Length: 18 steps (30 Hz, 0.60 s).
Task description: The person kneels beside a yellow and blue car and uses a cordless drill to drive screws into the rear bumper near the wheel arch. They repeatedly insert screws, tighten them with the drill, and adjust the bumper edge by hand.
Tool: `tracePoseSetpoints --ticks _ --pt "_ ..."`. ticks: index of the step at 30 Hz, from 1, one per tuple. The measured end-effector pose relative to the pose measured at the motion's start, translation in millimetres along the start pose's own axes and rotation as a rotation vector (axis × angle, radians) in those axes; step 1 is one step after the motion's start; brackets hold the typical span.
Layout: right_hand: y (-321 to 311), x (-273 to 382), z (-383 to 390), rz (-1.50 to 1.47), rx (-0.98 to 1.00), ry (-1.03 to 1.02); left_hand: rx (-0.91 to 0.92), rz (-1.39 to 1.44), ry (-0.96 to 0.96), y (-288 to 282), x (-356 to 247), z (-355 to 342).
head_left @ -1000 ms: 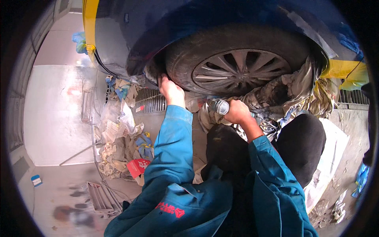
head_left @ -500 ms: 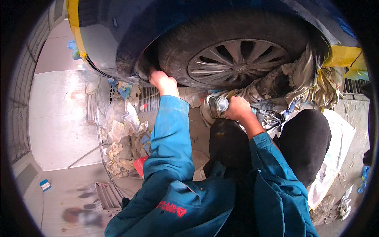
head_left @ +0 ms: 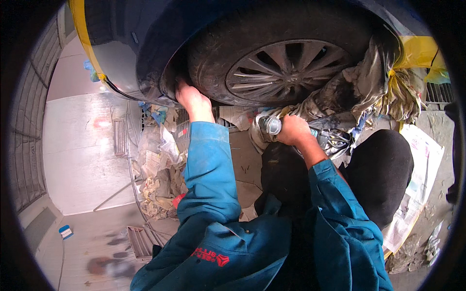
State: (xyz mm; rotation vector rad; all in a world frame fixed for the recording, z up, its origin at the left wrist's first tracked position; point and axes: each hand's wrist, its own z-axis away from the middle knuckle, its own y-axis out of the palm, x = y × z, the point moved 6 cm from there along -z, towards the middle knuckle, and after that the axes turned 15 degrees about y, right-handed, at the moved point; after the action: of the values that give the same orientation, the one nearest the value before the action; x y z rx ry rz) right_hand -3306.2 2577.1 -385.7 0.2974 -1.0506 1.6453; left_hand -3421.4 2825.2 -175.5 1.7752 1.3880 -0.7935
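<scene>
My left hand (head_left: 194, 101) reaches into the gap between the dark blue car's wheel arch (head_left: 162, 80) and the tyre (head_left: 206, 70). Its fingers are hidden in there, so what they touch cannot be seen. Below the silver spoked wheel (head_left: 291, 72), my right hand (head_left: 293, 130) is wrapped round a see-through cylinder (head_left: 273, 126), bottle-like, its round end facing left. The cylinder's other end, pale teal, shows past the hand. A crumpled grey cloth (head_left: 256, 135) lies against its left side.
Dirty draped sheeting (head_left: 340, 94) hangs at the wheel's right, by yellow film (head_left: 420, 51). Crumpled paper and plastic (head_left: 158, 189) lie on the floor at left, near a grate (head_left: 183, 123). My knees are bent close below my right hand. Paper sheets (head_left: 412, 179) lie at right.
The view has shifted slightly, with the car a little higher and further left in it. My left hand stays in the wheel arch gap, and my right hand still holds the cylinder.
</scene>
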Motion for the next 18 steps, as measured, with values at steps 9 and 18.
tracePoseSetpoints --ticks 9,18 --pt "1 -7 1 -0.044 0.034 0.021 0.202 0.119 0.186 48 -45 0" --pt "14 -29 -8 -0.129 0.036 0.039 0.268 -0.046 0.285 70 -58 23"
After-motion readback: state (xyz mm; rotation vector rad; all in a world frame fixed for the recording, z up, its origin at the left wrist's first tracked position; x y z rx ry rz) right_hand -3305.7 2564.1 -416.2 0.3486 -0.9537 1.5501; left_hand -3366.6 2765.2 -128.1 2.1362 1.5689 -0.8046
